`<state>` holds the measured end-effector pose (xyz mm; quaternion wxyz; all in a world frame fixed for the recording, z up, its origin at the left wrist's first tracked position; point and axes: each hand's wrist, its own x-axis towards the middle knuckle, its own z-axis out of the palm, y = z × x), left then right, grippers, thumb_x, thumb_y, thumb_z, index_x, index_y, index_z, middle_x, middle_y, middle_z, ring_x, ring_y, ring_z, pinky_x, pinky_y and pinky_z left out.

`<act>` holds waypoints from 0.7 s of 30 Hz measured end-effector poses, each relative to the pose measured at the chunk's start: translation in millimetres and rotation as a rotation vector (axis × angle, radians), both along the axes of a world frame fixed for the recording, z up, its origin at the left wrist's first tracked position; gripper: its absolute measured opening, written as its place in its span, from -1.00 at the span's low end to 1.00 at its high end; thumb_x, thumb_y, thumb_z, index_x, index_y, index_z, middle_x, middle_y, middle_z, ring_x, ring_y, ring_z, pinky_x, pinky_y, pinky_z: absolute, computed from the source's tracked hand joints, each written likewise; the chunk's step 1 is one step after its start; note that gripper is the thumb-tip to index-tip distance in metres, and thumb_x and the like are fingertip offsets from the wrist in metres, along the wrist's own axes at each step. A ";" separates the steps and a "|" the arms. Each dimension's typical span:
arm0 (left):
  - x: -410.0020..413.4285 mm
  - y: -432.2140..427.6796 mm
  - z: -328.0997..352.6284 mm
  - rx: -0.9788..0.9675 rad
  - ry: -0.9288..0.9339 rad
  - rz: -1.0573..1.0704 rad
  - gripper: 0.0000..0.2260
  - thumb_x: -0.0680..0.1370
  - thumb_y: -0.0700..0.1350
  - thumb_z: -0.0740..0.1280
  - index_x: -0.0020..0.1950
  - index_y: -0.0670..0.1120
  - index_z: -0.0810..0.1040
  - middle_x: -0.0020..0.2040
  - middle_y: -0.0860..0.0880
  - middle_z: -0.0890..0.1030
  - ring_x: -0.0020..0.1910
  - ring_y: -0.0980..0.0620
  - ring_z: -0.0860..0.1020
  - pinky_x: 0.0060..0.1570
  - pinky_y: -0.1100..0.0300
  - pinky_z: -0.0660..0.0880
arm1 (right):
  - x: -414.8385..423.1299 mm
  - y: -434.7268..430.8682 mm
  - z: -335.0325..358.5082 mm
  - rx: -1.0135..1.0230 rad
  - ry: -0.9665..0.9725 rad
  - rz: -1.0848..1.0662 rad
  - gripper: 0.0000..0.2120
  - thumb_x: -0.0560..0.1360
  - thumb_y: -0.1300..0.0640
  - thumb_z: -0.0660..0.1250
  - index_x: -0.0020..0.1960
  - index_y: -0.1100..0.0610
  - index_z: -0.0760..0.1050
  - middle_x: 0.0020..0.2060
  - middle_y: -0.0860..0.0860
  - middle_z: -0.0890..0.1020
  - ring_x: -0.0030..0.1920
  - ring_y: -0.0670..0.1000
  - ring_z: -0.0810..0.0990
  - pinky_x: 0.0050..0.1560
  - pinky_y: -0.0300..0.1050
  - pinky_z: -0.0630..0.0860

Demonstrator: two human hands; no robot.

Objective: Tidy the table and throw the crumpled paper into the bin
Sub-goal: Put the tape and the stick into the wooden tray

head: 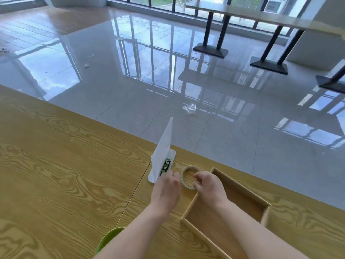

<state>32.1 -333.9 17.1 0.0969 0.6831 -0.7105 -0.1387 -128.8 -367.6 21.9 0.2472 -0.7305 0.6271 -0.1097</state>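
Note:
On the wooden table (pixel 65 165), near its far edge, lies a white case (pixel 162 159) with its lid standing up. A green and black tube (pixel 165 166) lies inside it. My left hand (pixel 166 189) reaches to the near end of that tube, fingertips touching it. My right hand (pixel 209 186) pinches the rim of a beige tape roll (pixel 187 177) that lies flat between the case and an open wooden box (pixel 240 191). No crumpled paper shows on the table.
A green bowl rim (pixel 108 238) peeks out at the bottom, under my left forearm. Beyond the table's edge is a glossy tiled floor with a crumpled clear wrapper (pixel 190 108) and a small scrap (pixel 86 65). Black-legged tables (pixel 268 64) stand at the back right.

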 end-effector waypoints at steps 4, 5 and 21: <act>-9.3 -38.0 -6.4 0.092 -0.305 -0.044 -0.78 0.55 -0.40 0.18 0.16 -0.21 0.43 0.10 -0.24 0.55 0.05 -0.17 0.54 -0.07 0.06 0.52 | 7.9 -8.7 -6.2 -0.032 0.187 0.203 -0.83 0.51 0.16 0.36 0.09 0.12 0.59 0.03 0.02 0.58 0.12 0.07 0.52 0.10 -0.02 0.52; -10.2 -45.3 -8.9 0.118 -0.374 -0.056 -0.76 0.54 -0.40 0.20 0.18 -0.24 0.43 0.12 -0.27 0.55 0.08 -0.20 0.54 -0.05 0.05 0.53 | 9.5 -11.6 -7.7 -0.046 0.220 0.240 -0.86 0.52 0.19 0.32 0.06 0.13 0.58 0.01 0.03 0.57 0.11 0.08 0.51 0.06 -0.01 0.53; -23.6 -80.0 -37.1 0.170 -0.355 0.024 -0.73 0.61 -0.39 0.08 0.26 -0.24 0.43 0.22 -0.25 0.44 0.14 -0.19 0.51 0.02 0.04 0.54 | 9.0 -36.5 -28.4 -0.035 0.347 0.440 -0.73 0.51 0.38 0.16 0.01 0.21 0.61 -0.07 0.11 0.56 0.02 0.12 0.45 -0.13 -0.09 0.35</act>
